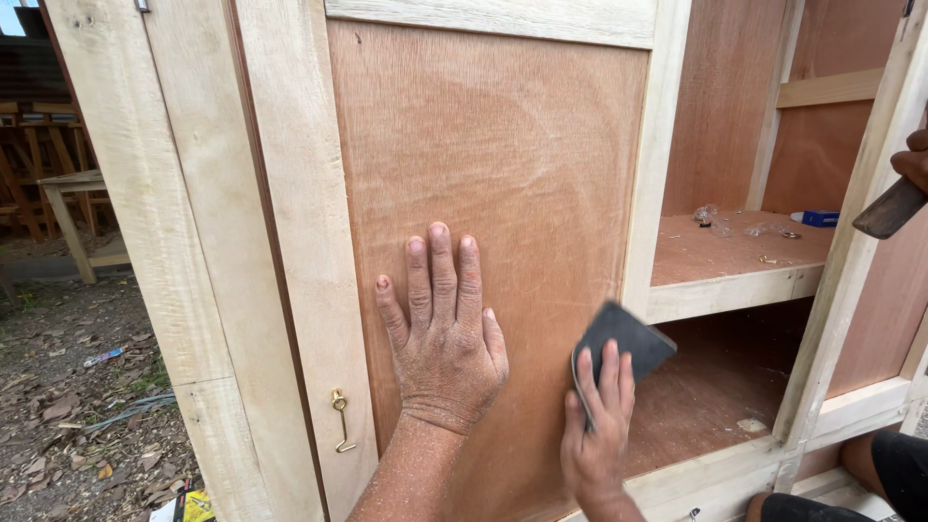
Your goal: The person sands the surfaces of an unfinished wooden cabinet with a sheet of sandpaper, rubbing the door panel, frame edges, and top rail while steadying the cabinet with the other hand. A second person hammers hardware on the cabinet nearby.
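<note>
My left hand lies flat, fingers together and pointing up, on the reddish plywood panel of an unpainted wooden cabinet door. My right hand grips a folded piece of dark grey sandpaper and presses it against the panel's lower right, close to the pale wooden door frame. Both hands and my left forearm are dusted with fine sawdust.
A brass hook latch hangs on the left stile. Right of the door, an open compartment has a shelf with clear plastic scraps and a small blue object. Another person's hand holds a dark tool at the right edge. Littered ground lies to the left.
</note>
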A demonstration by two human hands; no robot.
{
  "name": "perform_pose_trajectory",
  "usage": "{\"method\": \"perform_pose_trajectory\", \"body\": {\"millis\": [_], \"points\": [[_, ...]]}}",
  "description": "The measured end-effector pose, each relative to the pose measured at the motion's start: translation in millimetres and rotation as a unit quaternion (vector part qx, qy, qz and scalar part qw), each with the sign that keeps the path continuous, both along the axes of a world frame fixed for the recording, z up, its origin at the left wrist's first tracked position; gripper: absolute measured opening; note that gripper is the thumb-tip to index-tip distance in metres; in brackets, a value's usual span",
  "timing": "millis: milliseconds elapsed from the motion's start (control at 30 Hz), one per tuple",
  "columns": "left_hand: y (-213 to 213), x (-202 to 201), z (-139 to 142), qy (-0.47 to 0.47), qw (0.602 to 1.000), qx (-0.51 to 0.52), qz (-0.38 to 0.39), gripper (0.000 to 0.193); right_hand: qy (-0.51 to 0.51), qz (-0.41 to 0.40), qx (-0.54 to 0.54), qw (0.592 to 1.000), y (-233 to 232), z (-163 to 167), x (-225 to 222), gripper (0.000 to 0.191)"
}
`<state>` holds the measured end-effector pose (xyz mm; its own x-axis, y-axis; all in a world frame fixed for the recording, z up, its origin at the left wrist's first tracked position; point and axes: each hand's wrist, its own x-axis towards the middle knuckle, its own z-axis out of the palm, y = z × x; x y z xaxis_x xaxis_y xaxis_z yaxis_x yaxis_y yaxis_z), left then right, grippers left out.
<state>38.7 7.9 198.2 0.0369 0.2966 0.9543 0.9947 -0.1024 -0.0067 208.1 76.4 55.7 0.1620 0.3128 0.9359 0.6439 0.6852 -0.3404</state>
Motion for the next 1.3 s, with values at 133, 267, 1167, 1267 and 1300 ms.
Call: {"method": "perform_pose_trajectory", "body": {"millis": [133,267,1167,1267,1300], "points": [[7.4,5.4,-2.0,0.028,1.0,-0.007,-0.01,0.081,-0.026,-0.029,-0.048,0.998,7.0,-43.8,13.7,0.048],[16.4,17.3,-0.9,0.05,0.999,-0.001,-0.013,0.082,-0.059,-0.075,0.011,0.995,53.5,48.2,39.5,0.051],[75.3,99.7,12.8,0.121,0.982,-0.001,-0.146,0.065,-0.055,-0.007,0.004,0.998,47.8,80.8,52.2,0.061],[72.3,97.8,13.6,0.124,0.98,-0.016,-0.155,0.066,-0.046,0.007,0.048,0.998,75.8,153.2,60.7,0.059],[71.6,96.8,13.7,0.116,0.978,-0.017,-0.172,0.066,-0.032,0.022,0.037,0.999,83.9,177.8,63.6,0.055]]}}
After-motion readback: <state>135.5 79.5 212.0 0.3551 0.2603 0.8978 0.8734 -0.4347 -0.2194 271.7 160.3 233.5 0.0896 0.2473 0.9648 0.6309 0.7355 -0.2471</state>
